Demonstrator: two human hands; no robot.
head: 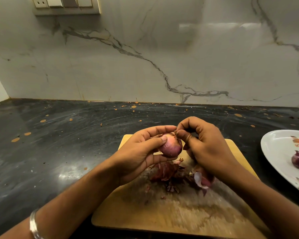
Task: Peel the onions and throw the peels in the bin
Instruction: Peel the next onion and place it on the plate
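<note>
The left hand [138, 149] is cradling the small, firm, slippery onion [171, 147] while the right hand's [202, 144] fingers [181, 135] are pinching its brittle, papery tip.

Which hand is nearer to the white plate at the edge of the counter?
The right hand. It pinches the top of the onion over the cutting board, on the side toward the white plate. The left hand holds the onion from the far side.

Left of my board [171, 219] the counter [59, 152] lies open; peels [164, 171] crowd under my hands, plate [273, 152] blocks right.
</note>
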